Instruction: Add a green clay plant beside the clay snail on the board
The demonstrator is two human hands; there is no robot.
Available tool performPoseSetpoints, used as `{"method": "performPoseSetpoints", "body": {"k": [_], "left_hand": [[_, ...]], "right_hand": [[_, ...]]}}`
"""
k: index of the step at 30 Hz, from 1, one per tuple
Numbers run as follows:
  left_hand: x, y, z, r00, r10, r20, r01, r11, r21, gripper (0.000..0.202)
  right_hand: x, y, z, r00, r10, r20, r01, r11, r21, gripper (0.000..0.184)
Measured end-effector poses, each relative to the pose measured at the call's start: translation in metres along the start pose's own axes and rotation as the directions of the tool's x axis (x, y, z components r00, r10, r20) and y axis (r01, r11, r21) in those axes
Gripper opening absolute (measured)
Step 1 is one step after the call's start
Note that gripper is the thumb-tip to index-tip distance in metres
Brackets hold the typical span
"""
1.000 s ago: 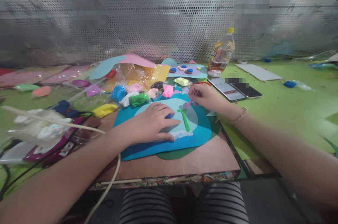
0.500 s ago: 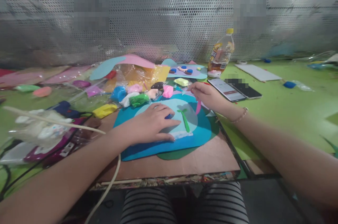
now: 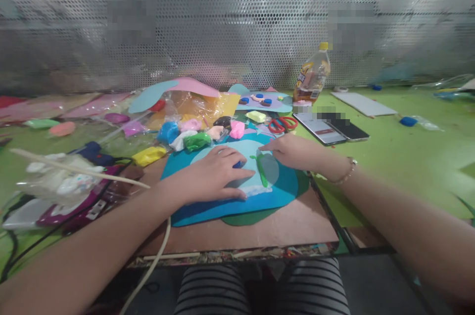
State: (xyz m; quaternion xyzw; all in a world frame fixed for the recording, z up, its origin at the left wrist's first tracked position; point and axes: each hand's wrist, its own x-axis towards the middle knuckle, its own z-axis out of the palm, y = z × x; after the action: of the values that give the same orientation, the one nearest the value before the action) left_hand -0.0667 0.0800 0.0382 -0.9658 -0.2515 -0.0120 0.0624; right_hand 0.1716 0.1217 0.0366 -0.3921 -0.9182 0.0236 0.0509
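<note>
My left hand (image 3: pixel 218 174) lies flat with fingers spread over a light blue rounded paper shape (image 3: pixel 243 148) on a larger blue paper (image 3: pixel 285 191). A dark blue lump (image 3: pixel 238 164) shows between its fingers. My right hand (image 3: pixel 287 151) has its index finger stretched out, the tip at the light blue paper by the upper end of a green clay strip (image 3: pixel 261 169). Its other fingers are curled and partly hidden; I see nothing held. A white strip (image 3: pixel 258 190) runs along the light blue shape's lower edge, near my left thumb.
Red-handled scissors (image 3: pixel 282 124) lie behind my right hand, near two phones (image 3: pixel 319 128) and a drink bottle (image 3: pixel 313 75). Several wrapped clay lumps, including a green one (image 3: pixel 196 141), sit behind the paper. A pale cable (image 3: pixel 163 241) crosses on the left.
My right hand has come down and nearer, its index finger now at the paper. The scissors behind it are uncovered, and a pink strip seen below the hand is out of sight. My left hand stays put.
</note>
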Motion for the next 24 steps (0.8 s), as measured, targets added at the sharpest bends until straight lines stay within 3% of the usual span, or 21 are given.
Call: {"method": "performPoseSetpoints", "body": {"k": [6, 24], "left_hand": [[0.0, 0.0, 0.002, 1.0, 0.009, -0.015, -0.009, 1.0, 0.0, 0.046], [0.0, 0.0, 0.001, 1.0, 0.006, 0.005, -0.006, 1.0, -0.001, 0.046]], "right_hand": [[-0.001, 0.002, 0.001, 0.995, -0.042, 0.088, 0.042, 0.999, -0.001, 0.045], [0.002, 0.012, 0.002, 0.993, -0.063, 0.103, 0.056, 0.996, 0.075, 0.049]]}}
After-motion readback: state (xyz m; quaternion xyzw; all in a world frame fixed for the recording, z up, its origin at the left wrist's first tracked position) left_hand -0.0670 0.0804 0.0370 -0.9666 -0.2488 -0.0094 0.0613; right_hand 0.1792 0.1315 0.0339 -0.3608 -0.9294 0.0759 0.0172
